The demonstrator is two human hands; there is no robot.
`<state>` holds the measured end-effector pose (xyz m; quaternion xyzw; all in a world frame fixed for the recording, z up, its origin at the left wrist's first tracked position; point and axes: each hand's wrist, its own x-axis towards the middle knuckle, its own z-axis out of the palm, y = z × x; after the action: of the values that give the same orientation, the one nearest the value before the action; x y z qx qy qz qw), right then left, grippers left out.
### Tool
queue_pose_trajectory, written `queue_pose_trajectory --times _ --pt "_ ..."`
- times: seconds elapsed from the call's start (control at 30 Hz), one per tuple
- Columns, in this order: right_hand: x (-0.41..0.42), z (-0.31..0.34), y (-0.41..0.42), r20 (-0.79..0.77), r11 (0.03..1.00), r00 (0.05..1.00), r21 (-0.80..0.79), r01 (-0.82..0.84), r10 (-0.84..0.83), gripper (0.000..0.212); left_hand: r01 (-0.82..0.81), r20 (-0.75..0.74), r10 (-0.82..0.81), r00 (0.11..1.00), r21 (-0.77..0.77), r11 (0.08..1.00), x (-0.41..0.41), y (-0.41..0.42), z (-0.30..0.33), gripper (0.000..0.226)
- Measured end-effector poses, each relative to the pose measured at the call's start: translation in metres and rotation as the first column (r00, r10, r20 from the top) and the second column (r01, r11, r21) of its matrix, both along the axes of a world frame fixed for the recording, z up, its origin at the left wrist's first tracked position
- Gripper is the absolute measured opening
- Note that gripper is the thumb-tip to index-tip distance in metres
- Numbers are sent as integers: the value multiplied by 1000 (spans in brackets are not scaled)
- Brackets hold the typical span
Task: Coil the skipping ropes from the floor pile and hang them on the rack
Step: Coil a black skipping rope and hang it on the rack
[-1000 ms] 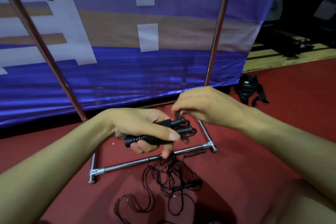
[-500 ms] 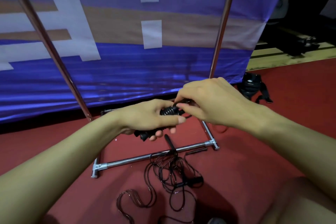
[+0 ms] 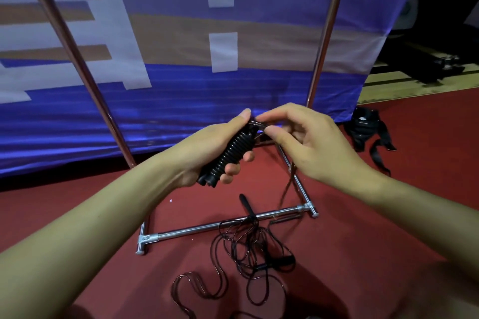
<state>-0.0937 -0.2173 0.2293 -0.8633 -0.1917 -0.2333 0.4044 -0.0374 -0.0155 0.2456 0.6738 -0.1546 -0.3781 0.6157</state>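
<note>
Skipping ropes of thin black cord (image 3: 248, 246) lie tangled on the red floor just in front of the chrome tube rack (image 3: 220, 226), one strand running up toward the hands. Since a second ago the ribbed black rubber handles (image 3: 230, 154) have risen and tipped upright in the left hand (image 3: 207, 147), which grips them, while the right hand (image 3: 308, 137) pinches cord at their top end: probably the coil's start. Whether two handles are stacked is unclear; rack hooks are cut off above.

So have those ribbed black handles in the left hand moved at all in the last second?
Yes. The ribbed handles in the left hand have swung from lying nearly level to pointing steeply up, judged against the rack's floor bar.
</note>
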Motion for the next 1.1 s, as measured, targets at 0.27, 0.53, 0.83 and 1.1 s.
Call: queue_pose_trajectory --times 0.27,0.53,0.83,1.1 --pt "3 3 -13 -530 962 842 -166 -217 99 24 -49 90 58 994 -98 994 4 3 -6 39" --pt "9 -2 -28 -388 797 888 -440 -414 247 10 394 -27 -393 919 112 912 -3 10 -7 45" --pt "4 9 -21 -410 661 902 -641 -390 134 14 496 77 -581 810 439 749 -10 2 -10 11" --pt "3 10 -12 -416 640 909 -692 -333 23 20 430 103 -561 821 535 728 -10 -5 -16 11"
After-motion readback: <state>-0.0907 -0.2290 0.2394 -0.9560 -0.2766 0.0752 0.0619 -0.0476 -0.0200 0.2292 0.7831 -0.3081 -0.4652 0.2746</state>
